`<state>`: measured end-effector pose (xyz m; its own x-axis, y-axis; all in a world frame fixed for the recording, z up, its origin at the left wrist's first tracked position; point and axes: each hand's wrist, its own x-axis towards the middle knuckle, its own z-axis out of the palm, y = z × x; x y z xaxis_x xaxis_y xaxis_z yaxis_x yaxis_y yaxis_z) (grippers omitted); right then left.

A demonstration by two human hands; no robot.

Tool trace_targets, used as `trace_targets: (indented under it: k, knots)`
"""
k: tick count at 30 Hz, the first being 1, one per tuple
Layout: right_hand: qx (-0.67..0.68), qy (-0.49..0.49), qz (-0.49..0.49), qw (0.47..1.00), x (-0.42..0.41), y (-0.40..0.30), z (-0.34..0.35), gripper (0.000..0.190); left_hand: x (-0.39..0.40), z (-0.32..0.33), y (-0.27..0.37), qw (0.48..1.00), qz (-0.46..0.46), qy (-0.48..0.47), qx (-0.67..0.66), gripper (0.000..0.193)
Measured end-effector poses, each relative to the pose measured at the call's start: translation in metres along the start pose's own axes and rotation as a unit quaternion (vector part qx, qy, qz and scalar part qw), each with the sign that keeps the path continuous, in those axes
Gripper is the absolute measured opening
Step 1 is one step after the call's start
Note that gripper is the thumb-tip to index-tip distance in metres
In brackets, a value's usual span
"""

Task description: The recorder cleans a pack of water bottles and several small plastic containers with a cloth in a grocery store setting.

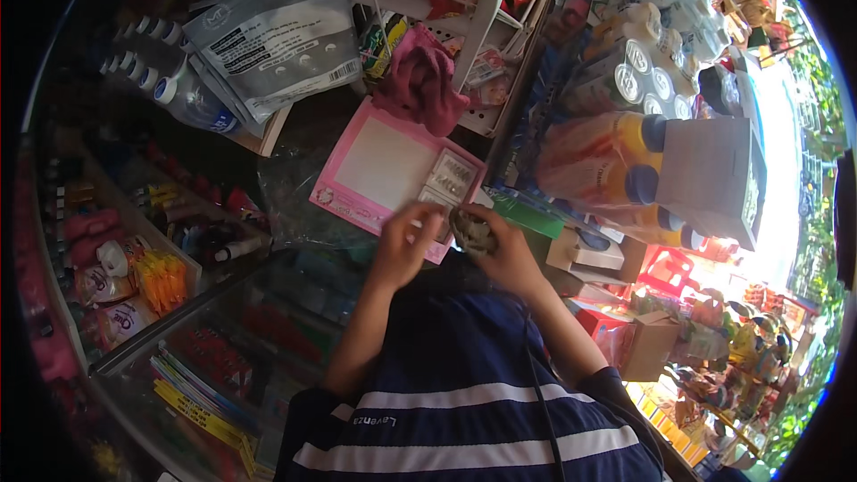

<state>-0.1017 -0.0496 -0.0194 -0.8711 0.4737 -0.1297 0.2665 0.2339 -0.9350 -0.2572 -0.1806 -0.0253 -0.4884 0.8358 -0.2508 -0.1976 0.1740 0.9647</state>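
Note:
A small greyish-green crumpled item (473, 230), too small to name surely, rests in my right hand (502, 248), whose fingers curl round it. My left hand (407, 241) is blurred, just left of it, with thumb and fingers bent towards each other; whether something thin lies between them cannot be told. Under and beyond both hands is a pink plastic case (355, 211) with a white panel and small compartments holding whitish pieces. A crumpled dark pink cloth (425, 80) lies over the case's far edge.
Grey printed plastic packets (288, 47) and capped bottles (164, 90) stand at the upper left. A white wire rack (482, 7) is at the top. Wrapped bottles (602, 161) and a cardboard box (710, 181) line the right. A glass-topped display case (268, 308) is at the lower left.

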Motion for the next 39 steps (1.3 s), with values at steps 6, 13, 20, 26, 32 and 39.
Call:
trace_targets:
  k: [6,13,20,26,32,39]
  knots:
    - [0.119,-0.024,0.304,0.945,0.004,0.088,0.010,0.055,0.035,-0.016,-0.088,0.842,-0.026,0.058,0.536,0.028]
    - [0.261,0.055,0.327,0.907,0.003,0.140,0.063,0.072,0.029,0.011,-0.102,0.829,0.021,0.092,0.550,0.024]
    - [0.345,0.010,0.336,0.876,0.009,0.127,0.055,0.077,0.037,0.002,-0.112,0.862,-0.031,0.127,0.490,0.033]
    - [0.302,-0.009,0.293,0.907,0.023,0.109,0.071,0.066,0.046,-0.028,-0.105,0.839,-0.067,0.154,0.517,0.032]
    - [0.299,-0.054,0.286,0.909,0.045,0.098,0.081,0.065,0.049,-0.064,-0.103,0.899,-0.044,0.211,0.381,0.034]
    - [0.262,-0.018,0.327,0.908,0.044,0.093,0.062,0.065,0.029,-0.097,-0.053,0.933,-0.009,0.290,0.212,0.030]
